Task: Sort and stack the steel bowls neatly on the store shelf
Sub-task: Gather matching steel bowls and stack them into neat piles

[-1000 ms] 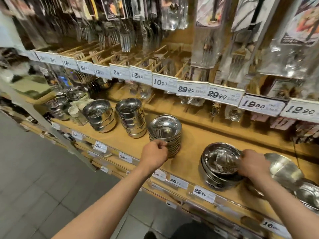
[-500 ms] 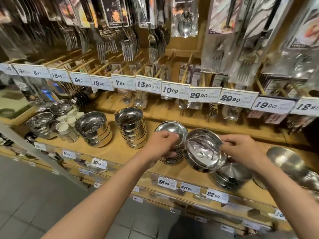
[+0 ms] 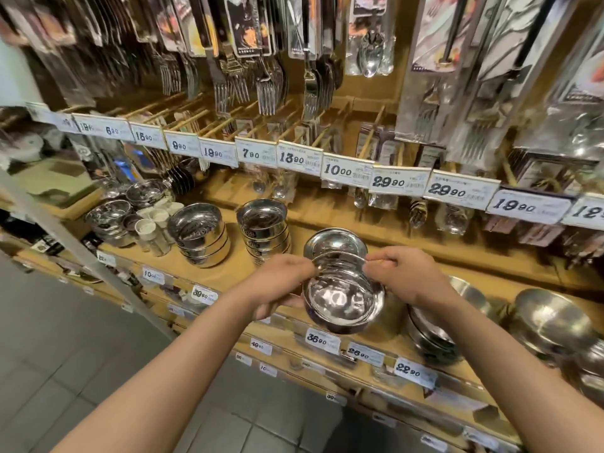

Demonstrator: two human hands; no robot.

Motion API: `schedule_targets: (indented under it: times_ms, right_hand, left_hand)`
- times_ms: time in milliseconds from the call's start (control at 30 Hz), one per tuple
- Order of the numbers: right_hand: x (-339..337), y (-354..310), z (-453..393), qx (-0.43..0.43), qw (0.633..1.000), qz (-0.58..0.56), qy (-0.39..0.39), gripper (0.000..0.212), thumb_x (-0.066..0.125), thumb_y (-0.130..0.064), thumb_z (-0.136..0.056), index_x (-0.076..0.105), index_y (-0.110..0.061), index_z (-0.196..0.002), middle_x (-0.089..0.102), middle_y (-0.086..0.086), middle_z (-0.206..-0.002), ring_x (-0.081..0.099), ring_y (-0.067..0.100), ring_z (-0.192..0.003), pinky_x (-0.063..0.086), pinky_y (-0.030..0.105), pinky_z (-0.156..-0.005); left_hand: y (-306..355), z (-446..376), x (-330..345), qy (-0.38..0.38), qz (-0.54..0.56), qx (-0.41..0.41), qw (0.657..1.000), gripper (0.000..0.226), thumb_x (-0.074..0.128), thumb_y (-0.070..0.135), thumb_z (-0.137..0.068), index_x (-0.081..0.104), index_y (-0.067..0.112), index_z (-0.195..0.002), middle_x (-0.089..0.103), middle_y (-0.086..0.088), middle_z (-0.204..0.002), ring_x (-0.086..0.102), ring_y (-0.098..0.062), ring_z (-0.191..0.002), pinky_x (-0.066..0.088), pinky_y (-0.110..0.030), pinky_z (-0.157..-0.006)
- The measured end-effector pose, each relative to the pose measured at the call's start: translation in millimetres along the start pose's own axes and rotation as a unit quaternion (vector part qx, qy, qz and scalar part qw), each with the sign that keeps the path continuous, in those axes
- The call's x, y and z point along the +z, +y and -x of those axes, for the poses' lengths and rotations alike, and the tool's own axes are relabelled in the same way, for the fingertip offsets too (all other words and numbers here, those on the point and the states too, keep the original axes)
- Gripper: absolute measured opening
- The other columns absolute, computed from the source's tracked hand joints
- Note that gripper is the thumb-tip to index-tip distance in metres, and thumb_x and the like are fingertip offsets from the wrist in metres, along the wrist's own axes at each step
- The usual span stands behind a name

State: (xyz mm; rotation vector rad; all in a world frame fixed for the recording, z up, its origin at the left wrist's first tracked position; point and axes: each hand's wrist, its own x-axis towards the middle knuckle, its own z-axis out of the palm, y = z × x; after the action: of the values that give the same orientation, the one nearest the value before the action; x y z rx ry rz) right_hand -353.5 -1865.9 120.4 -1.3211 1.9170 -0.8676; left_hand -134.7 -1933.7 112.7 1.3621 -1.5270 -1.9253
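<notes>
one bowl in hand, sorting partway done

both hands, left hand (image 3: 281, 282) and right hand (image 3: 405, 279), pinch the rim of a bowl (image 3: 343, 297) held above the shelf (image 3: 376, 253) edge, just near of a low stack (image 3: 335, 245). two tidy stacks (image 3: 264, 228) stand to the left; loose bowls (image 3: 552, 325) on the right look unsorted yet.

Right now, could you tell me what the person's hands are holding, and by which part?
A steel bowl, lifted off the shelf: the left hand and the right hand each pinch its rim on opposite sides.
</notes>
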Motion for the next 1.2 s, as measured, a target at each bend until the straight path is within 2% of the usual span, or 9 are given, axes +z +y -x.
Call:
schedule_targets:
  times_ms: [100,167,267,433,667,833,900,1000,1200]
  right_hand:
    - [3.1,0.6,3.6,0.017,0.990,-0.137,-0.030,0.014,0.064,-0.029,-0.095,0.076,-0.026,-0.089,0.076,-0.005,-0.088,0.070,0.006,-0.081,0.061,0.029,-0.060]
    - [10.3,0.9,8.4,0.033,0.975,-0.200,-0.088,0.005,0.065,-0.029,-0.096,0.069,-0.032,-0.097,0.072,-0.007,-0.095,0.072,0.011,-0.087,0.064,0.031,-0.065]
    - [27.2,7.8,15.4,0.040,0.949,-0.269,-0.156,0.019,0.067,-0.025,-0.097,0.056,-0.039,-0.104,0.073,-0.011,-0.094,0.076,0.012,-0.086,0.063,0.031,-0.067]
    - [41.4,28.6,27.9,0.086,0.940,-0.299,-0.142,0.020,0.062,-0.013,-0.097,0.064,-0.028,-0.110,0.076,-0.003,-0.104,0.076,0.012,-0.087,0.063,0.032,-0.070]
    - [45.6,36.2,29.0,0.146,0.950,-0.247,-0.120,0.044,0.065,-0.014,-0.097,0.050,-0.013,-0.138,0.063,0.015,-0.129,0.077,0.022,-0.083,0.064,0.033,-0.069]
    - [72.8,22.2,20.2,0.165,0.949,-0.246,-0.104,0.024,0.064,-0.011,-0.098,0.056,-0.005,-0.119,0.063,0.020,-0.116,0.076,0.021,-0.064,0.056,0.022,-0.048]
    - [91.4,12.3,16.5,0.165,0.953,-0.240,-0.088,0.006,0.063,-0.009,-0.098,0.059,-0.011,-0.102,0.067,0.013,-0.100,0.075,0.017,-0.060,0.056,0.022,-0.046]
    - [123.0,-5.0,8.5,0.156,0.956,-0.239,-0.065,0.013,0.064,-0.008,-0.097,0.062,-0.019,-0.089,0.070,-0.002,-0.081,0.076,0.020,-0.064,0.059,0.026,-0.050]
    - [183.8,-35.4,-8.0,0.165,0.953,-0.248,-0.048,0.011,0.065,-0.017,-0.097,0.069,-0.016,-0.107,0.070,0.010,-0.109,0.077,0.020,-0.074,0.062,0.032,-0.062]
  left_hand:
    - [-4.3,8.9,-0.7,0.051,0.053,-0.017,0.997,0.010,0.058,0.007,-0.097,0.067,0.006,-0.095,0.074,-0.014,-0.100,0.074,-0.026,-0.092,0.065,-0.038,-0.079]
    - [-4.5,12.5,-1.3,0.096,0.077,-0.021,0.992,0.011,0.055,0.004,-0.096,0.060,0.003,-0.106,0.071,-0.022,-0.110,0.072,-0.032,-0.099,0.061,-0.047,-0.090]
    - [-8.7,19.4,7.5,0.135,0.096,-0.023,0.986,0.018,0.055,0.002,-0.097,0.049,0.007,-0.113,0.073,-0.022,-0.103,0.076,-0.031,-0.087,0.060,-0.049,-0.091]
    - [-31.8,28.1,29.1,0.105,0.127,-0.055,0.985,0.019,0.055,0.016,-0.102,0.053,0.004,-0.117,0.071,-0.019,-0.102,0.075,-0.025,-0.085,0.065,-0.032,-0.064]
    - [-54.5,29.1,13.7,0.066,0.128,-0.090,0.986,0.037,0.049,0.032,-0.107,0.061,0.003,-0.126,0.067,-0.022,-0.099,0.068,-0.020,-0.078,0.063,-0.033,-0.076]
    - [-62.6,22.4,-23.0,0.077,0.150,-0.083,0.982,0.036,0.059,0.028,-0.102,0.062,-0.003,-0.122,0.073,-0.012,-0.080,0.071,-0.016,-0.068,0.064,-0.026,-0.064]
    - [-65.7,20.2,-43.5,0.066,0.151,-0.083,0.983,0.031,0.059,0.023,-0.102,0.060,-0.001,-0.121,0.074,-0.012,-0.075,0.072,-0.016,-0.064,0.063,-0.025,-0.059]
    - [-70.5,14.3,-80.7,0.043,0.142,-0.081,0.986,0.023,0.059,0.019,-0.102,0.063,0.000,-0.115,0.075,-0.010,-0.072,0.071,-0.015,-0.061,0.064,-0.027,-0.064]
    - [-84.2,-1.8,-157.2,0.034,0.120,-0.102,0.987,0.019,0.062,0.012,-0.098,0.064,-0.002,-0.111,0.075,-0.018,-0.079,0.072,-0.020,-0.065,0.064,-0.033,-0.070]
